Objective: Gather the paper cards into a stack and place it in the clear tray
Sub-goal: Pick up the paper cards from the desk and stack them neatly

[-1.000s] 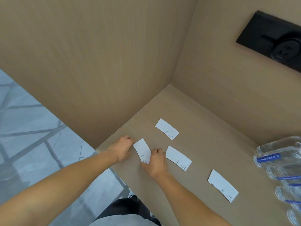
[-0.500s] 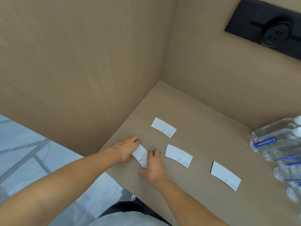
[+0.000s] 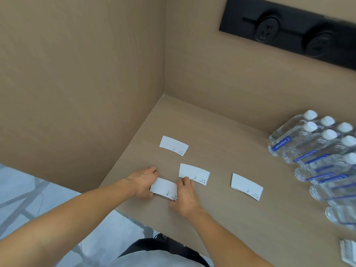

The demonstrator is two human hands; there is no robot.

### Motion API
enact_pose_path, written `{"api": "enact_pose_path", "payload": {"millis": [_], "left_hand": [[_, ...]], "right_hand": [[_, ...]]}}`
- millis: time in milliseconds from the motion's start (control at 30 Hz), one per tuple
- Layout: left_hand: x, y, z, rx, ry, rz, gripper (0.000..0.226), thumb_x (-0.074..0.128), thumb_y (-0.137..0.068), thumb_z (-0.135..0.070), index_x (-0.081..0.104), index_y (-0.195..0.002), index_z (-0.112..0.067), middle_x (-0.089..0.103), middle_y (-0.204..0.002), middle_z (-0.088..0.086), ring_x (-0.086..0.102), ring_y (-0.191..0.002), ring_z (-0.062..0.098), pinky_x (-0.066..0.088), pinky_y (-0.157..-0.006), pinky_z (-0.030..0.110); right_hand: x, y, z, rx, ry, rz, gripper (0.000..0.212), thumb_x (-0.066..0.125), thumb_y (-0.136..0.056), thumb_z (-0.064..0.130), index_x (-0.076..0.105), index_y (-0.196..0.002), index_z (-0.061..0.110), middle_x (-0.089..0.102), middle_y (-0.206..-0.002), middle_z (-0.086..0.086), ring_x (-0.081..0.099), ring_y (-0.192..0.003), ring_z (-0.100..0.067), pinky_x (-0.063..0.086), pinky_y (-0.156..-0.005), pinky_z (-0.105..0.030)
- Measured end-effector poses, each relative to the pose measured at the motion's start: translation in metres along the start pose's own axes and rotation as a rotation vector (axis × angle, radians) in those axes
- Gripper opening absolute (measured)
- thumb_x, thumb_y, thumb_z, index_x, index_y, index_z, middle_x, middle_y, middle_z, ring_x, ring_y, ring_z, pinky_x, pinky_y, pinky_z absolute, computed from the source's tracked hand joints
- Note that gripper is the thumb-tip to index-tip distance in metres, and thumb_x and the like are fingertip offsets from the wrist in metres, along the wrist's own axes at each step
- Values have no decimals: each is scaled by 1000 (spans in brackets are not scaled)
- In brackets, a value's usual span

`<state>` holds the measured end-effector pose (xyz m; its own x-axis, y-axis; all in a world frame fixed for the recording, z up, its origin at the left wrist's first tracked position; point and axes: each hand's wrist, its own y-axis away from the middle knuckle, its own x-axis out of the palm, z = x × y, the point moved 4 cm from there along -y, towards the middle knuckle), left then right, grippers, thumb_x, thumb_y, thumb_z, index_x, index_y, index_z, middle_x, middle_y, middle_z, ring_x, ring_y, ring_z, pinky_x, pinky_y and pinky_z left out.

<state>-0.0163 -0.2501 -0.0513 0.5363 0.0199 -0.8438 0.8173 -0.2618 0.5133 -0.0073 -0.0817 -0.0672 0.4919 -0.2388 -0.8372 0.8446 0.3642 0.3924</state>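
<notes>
Several white paper cards lie on the tan desk (image 3: 221, 218). The nearest card (image 3: 163, 188) is held between both hands close to the desk's left front edge: my left hand (image 3: 143, 182) grips its left end and my right hand (image 3: 185, 195) pinches its right end. A second card (image 3: 194, 173) lies just beyond my right hand, a third card (image 3: 174, 145) farther back, and a fourth card (image 3: 246, 185) to the right. No clear tray is in sight.
A pack of clear water bottles (image 3: 317, 160) with white caps fills the desk's right side. A small stack of paper (image 3: 348, 253) shows at the lower right edge. Wooden walls close the left and back, with a black socket strip (image 3: 289, 29) on the back wall.
The card between my hands has turned from nearly upright to lying sideways, and both hands now hold its ends. The view has swung right, showing more bottles.
</notes>
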Motion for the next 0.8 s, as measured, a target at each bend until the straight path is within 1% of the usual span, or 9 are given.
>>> {"api": "enact_pose_path", "payload": {"millis": [100,167,300,400,467,567,667,800], "left_hand": [[-3,-7,-21,37,-6,-2,42,69,-76,-37,52,-108,-15,45,-114,1,52,-103,20,50,-82,34],[-6,-13,-38,64,-8,5,42,69,-75,-38,52,-107,-16,45,-114,0,52,-102,20,51,-84,35],[-15,-29,-76,140,-43,-5,47,67,-75,-40,52,-113,-16,45,-116,0,51,-106,19,51,-86,35],[-20,-39,-102,193,-85,-6,49,65,-75,-42,52,-115,-15,45,-115,0,51,-104,19,50,-83,33],[-21,-46,-120,218,-99,3,50,64,-75,-42,52,-115,-15,45,-114,0,50,-105,19,50,-85,34],[-23,-57,-146,255,-106,16,49,64,-74,-42,52,-114,-16,45,-113,-1,50,-105,18,52,-84,37],[-25,-68,-175,292,-104,26,47,66,-72,-42,52,-110,-18,44,-112,-3,50,-104,17,51,-81,34],[-27,-82,-211,362,-121,38,45,66,-72,-40,52,-108,-18,44,-110,-3,50,-101,17,51,-81,33]], "right_hand": [[-7,13,-21,48,-18,-10,50,67,-76,23,49,-121,9,37,-128,-6,32,-126,-23,45,-100,-33],[-12,20,-36,83,-27,-16,52,68,-76,24,48,-121,9,37,-128,-6,32,-125,-23,46,-99,-33],[-24,38,-68,154,-61,-43,57,69,-75,23,46,-125,8,36,-128,-4,32,-123,-21,46,-99,-31],[-34,53,-91,197,-81,-64,53,68,-75,21,48,-122,8,35,-126,-4,34,-121,-20,48,-96,-32],[-41,62,-105,222,-76,-76,51,68,-75,20,48,-121,8,36,-127,-4,35,-121,-20,49,-94,-34],[-50,77,-126,270,-73,-94,50,67,-76,20,48,-121,9,36,-127,-4,35,-121,-21,51,-89,-35],[-58,93,-148,331,-85,-108,49,66,-77,19,47,-121,9,36,-126,-4,36,-120,-21,52,-85,-35],[-64,113,-176,413,-104,-121,50,66,-77,19,47,-122,9,36,-127,-4,38,-121,-21,52,-84,-34]]}}
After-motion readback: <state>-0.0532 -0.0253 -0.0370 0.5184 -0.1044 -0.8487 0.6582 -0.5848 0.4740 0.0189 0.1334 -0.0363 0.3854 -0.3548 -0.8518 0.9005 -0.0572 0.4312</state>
